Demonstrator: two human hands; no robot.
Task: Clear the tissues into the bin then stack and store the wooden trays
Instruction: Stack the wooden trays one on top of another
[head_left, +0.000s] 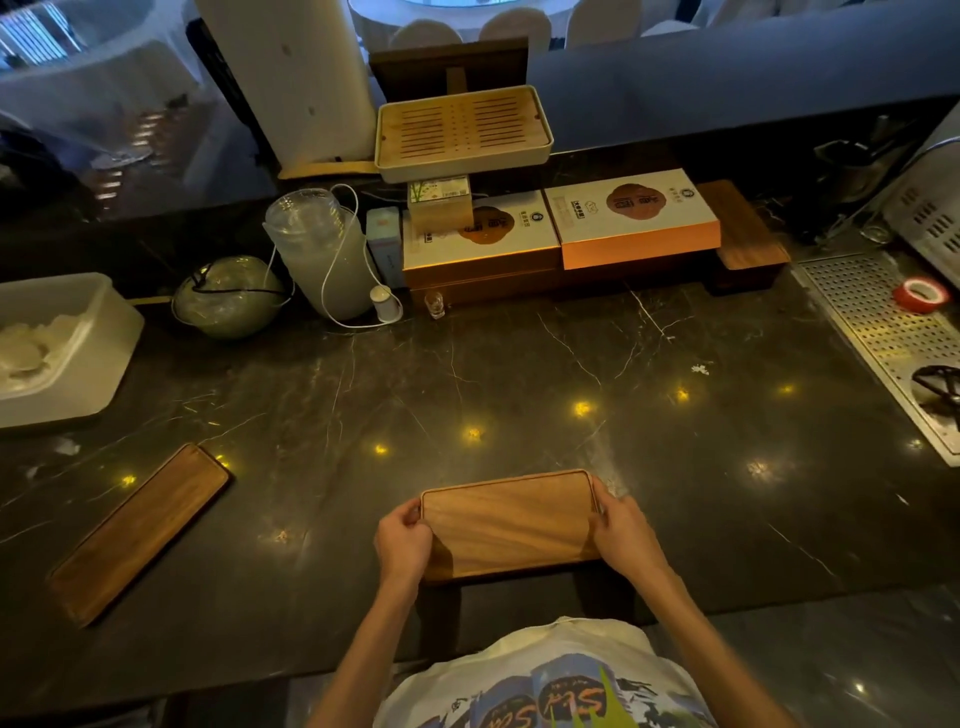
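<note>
Two wooden trays are seen on the dark marble counter (519, 364). The long tray (137, 535) lies flat at 8 o'clock, untouched. The shorter tray (511, 525), at 6 o'clock by the counter's near edge, is gripped at its short ends: the left hand (402, 543) is closed on one end, the right hand (623, 535) on the other. It may be slightly lifted; contact is hard to judge. Both are judged stiff, light and smooth, best taken by the raised rims. A tiny white scrap (700, 369), possibly tissue, remains at 2 o'clock.
</note>
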